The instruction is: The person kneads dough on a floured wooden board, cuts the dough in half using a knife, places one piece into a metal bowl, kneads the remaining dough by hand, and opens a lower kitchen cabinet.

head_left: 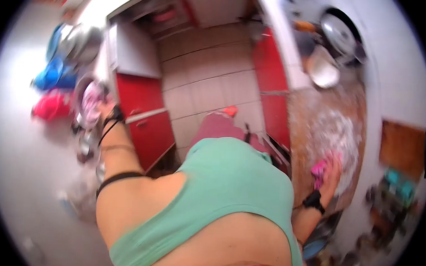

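Observation:
On the right, my right hand is pressed to a wooden board smeared with white, flour-like powder. A bright pink cloth is bunched under its fingers and sticks out at the side. Far to the left, my left hand reaches to a round metal-looking bowl. Pink-and-white patterned cloth lies in that bowl, against my left fingers. Those fingers are blurred, so their grip is unclear.
Beyond the board are a white bowl and a pan with a glass lid. Blue and pink bundles sit near the left bowl. Red cabinets flank the tiled floor; a white door or drawer juts out.

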Tool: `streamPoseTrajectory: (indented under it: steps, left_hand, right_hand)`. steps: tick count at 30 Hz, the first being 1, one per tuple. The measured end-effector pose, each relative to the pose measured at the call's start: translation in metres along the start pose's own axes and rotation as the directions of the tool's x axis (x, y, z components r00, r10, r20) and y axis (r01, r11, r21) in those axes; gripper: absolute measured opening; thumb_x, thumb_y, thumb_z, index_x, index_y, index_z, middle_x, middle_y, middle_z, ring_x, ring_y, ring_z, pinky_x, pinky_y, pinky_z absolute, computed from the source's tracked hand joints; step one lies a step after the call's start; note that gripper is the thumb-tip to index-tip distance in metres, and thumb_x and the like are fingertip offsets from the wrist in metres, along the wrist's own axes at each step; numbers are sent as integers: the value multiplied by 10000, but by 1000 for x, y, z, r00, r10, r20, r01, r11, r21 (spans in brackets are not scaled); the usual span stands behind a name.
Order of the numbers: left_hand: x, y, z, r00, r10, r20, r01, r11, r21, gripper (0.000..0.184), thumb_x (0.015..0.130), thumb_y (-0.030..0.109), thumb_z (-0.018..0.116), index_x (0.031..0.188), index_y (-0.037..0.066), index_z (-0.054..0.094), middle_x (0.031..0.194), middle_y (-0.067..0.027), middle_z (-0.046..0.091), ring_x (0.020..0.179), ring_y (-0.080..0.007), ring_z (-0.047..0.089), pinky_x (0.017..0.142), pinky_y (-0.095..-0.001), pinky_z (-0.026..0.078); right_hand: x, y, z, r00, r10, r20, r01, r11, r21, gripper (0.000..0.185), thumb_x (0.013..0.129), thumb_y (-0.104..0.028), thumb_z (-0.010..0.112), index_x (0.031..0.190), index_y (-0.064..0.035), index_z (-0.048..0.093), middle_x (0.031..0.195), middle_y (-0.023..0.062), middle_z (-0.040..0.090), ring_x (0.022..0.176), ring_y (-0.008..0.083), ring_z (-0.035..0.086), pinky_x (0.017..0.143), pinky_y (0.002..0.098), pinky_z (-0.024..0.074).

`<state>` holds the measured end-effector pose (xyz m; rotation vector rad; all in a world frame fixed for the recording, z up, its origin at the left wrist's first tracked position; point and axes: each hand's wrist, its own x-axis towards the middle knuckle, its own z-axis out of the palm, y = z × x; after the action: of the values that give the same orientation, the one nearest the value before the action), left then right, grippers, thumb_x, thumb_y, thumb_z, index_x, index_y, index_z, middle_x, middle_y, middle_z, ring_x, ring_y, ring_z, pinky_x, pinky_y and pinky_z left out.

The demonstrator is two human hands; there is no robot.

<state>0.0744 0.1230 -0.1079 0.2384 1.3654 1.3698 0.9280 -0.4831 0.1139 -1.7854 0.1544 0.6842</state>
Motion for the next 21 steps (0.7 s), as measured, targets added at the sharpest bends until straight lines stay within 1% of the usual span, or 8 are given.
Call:
streamPoseTrajectory:
  steps: [4, 5, 10, 11, 14, 17, 19, 21]
  left_hand:
    - [-10, 0, 94, 989, -99, -108, 126, 952, 279, 508, 1029, 455, 504, 1299, 35, 595, 956, -105, 625, 800, -256, 624, 692, -446, 550]
    - [-10, -5, 123, 985, -103, -141, 148, 921, 360, 512, 1028, 464, 507, 1288, 31, 594, 939, -100, 610, 787, -248, 605, 688, -442, 532]
    - [-48, -43, 276, 968, 71, -242, 157, 583, 797, 543, 1027, 505, 523, 1235, 7, 589, 855, -75, 531, 724, -212, 506, 665, -423, 442]
    - [-57, -60, 288, 996, -78, -35, 85, 893, 442, 564, 989, 548, 557, 1240, 43, 551, 675, 21, 342, 545, -128, 302, 500, -266, 271]
    - [-114, -109, 366, 921, -74, 384, -213, 728, 652, 586, 1042, 538, 562, 1380, 60, 580, 810, 68, 409, 630, -86, 324, 549, -235, 285]
    - [-218, -166, 433, 697, -245, 674, -376, 675, 635, 287, 1043, 399, 657, 994, 116, 647, 712, 100, 406, 552, -24, 347, 480, -231, 263]
    - [-333, -203, 468, 612, -227, 757, -393, 743, 541, 215, 1041, 335, 682, 1004, 124, 661, 729, 90, 482, 579, -14, 397, 488, -196, 292]
    - [-333, -260, 497, 284, -274, 919, -595, 702, 393, 186, 1060, 294, 670, 1016, 114, 682, 727, 81, 475, 595, -25, 414, 527, -216, 339]
  right_hand:
    - [7, 19, -39, 968, -99, -230, 120, 990, 80, 372, 1024, -360, 709, 1255, -69, 700, 1106, 49, 726, 996, 160, 671, 848, 322, 499]
    - [18, 34, -61, 960, -107, -259, 143, 982, 123, 369, 1052, -332, 680, 1292, -51, 687, 1247, 77, 711, 1083, 180, 657, 899, 314, 503]
    - [27, 100, -163, 759, -64, -648, 233, 956, 179, 316, 1050, -326, 668, 1211, -57, 706, 1079, 65, 764, 888, 164, 720, 693, 305, 529]
    - [18, 109, -174, 692, -33, -721, 229, 957, 176, 314, 1057, -324, 647, 1200, -50, 698, 1072, 68, 767, 852, 168, 724, 675, 318, 547]
    - [2, 161, -201, 630, 60, -774, 96, 983, 154, 329, 1045, -356, 661, 1176, -57, 701, 1066, 48, 766, 860, 171, 730, 698, 341, 575]
    - [-11, 173, -226, 675, 192, -713, -26, 971, 236, 324, 1027, -375, 691, 1125, -67, 708, 1039, 40, 762, 864, 169, 724, 705, 369, 601]
    - [-8, 177, -221, 680, 247, -691, -62, 958, 281, 428, 999, -433, 721, 1189, -48, 723, 1100, 95, 758, 910, 202, 730, 700, 375, 621]
    - [2, 178, -210, 724, 258, -640, -128, 961, 243, 616, 960, -475, 756, 1359, -14, 669, 1278, 154, 711, 1073, 265, 707, 842, 436, 614]
